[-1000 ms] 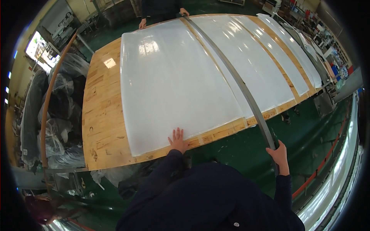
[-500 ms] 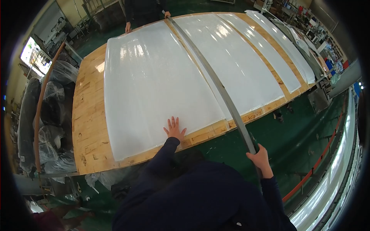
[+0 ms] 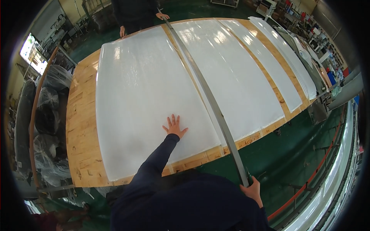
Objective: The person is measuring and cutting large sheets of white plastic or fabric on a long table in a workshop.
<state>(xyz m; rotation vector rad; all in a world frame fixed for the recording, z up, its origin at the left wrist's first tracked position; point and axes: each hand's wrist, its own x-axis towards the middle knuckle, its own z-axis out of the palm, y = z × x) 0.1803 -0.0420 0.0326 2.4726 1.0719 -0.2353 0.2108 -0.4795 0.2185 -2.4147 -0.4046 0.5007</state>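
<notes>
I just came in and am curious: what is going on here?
The person's left hand lies spread on a white sheet; the right hand grips the near end of a long grey bar reaching across the wooden table. A co-worker's hand is at the bar's far end. More white sheets lie to the right.

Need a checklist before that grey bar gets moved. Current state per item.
1. Right hand on near end of long grey bar: ok.
2. Co-worker's hand at far end: ok.
3. Left hand away from bar: ok, palm down, fingers spread on leftmost white sheet.
4. Bar reaches across wooden table: ok, near end overhangs.
5. Bar pressed flat along its length: cannot tell.
</notes>
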